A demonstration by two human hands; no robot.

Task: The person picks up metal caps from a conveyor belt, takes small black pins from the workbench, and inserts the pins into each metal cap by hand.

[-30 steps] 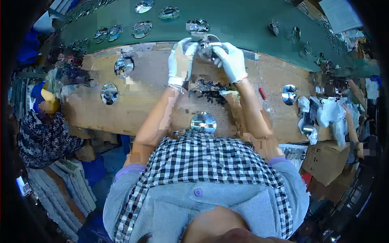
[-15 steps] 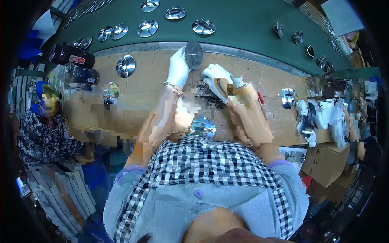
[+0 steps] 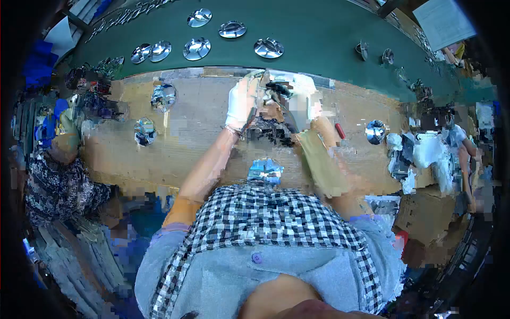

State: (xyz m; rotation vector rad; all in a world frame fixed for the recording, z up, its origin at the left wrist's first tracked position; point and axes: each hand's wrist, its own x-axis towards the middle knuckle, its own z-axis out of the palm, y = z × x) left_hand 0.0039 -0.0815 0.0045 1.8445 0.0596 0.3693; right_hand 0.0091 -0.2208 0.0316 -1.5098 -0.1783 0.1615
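Observation:
My left hand (image 3: pixel 244 101), in a white glove, is closed at the rim of a round metal disc (image 3: pixel 262 80), now mostly hidden and broken up by blur. My right hand (image 3: pixel 305 93), also gloved, has come up against the disc's other side. Its fingers look curled in, and what they hold is too smeared to make out. Something dark (image 3: pixel 280 89) shows between the two hands. Just below them a heap of small dark parts (image 3: pixel 271 133) lies on the wooden bench. Closer to my apron rests a shiny disc (image 3: pixel 265 171).
Beyond the bench edge, a green surface (image 3: pixel 313 32) carries several shiny discs (image 3: pixel 269 48). Two more discs (image 3: pixel 163 97) (image 3: pixel 144 131) lie left on the bench, another disc (image 3: pixel 375 132) right. A red object (image 3: pixel 340 131) is near my right forearm. A person (image 3: pixel 64 175) sits at left.
My right hand has moved up from the heap of dark parts to the metal disc in my left hand. The disc has turned and is less visible.

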